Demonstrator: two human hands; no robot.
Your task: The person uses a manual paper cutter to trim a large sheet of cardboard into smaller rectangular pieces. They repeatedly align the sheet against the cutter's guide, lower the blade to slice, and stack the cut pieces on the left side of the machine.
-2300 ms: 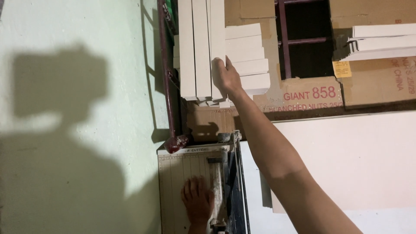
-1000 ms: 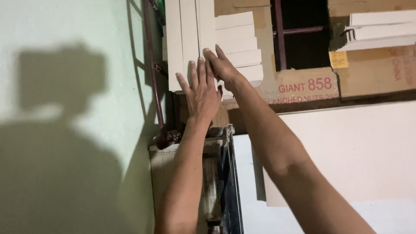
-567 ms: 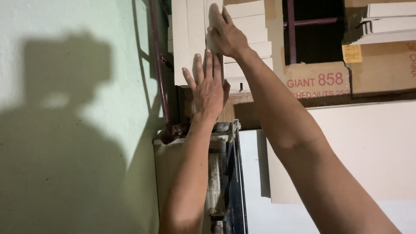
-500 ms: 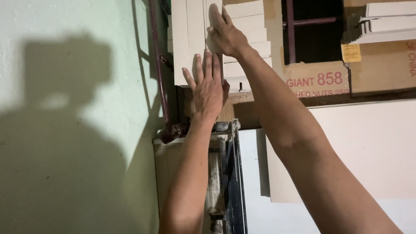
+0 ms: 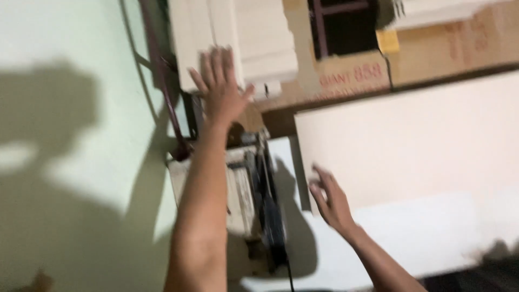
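The view is blurred by motion, so fine detail is limited. The person's left hand (image 5: 220,89) is raised with the arm stretched forward, fingers spread and extended, the palm laid flat against the lower end of a stack of white board strips (image 5: 208,38); it grips nothing, and contact appears to be at the fingers and palm only. The strips stand side by side, with a second group of shorter white strips (image 5: 265,43) lying crosswise just to their right. The person's right hand (image 5: 331,200) is low, fingers half curled and apart, at the left edge of a large white board sheet (image 5: 411,146); whether the fingertips touch the edge or sit just beside it cannot be told, and the hand encloses nothing. Between the two arms sits a paper cutter (image 5: 243,194) with a pale gridded base and a dark blade arm along its right side; the left forearm passes over its left part. A dark red metal bar (image 5: 162,81) runs beside the strips on the left, next to a pale green wall (image 5: 65,135) that carries a large shadow. Behind the sheet lies brown cardboard (image 5: 432,48) with red printing, and a dark opening (image 5: 340,27) framed by red bars shows above it.
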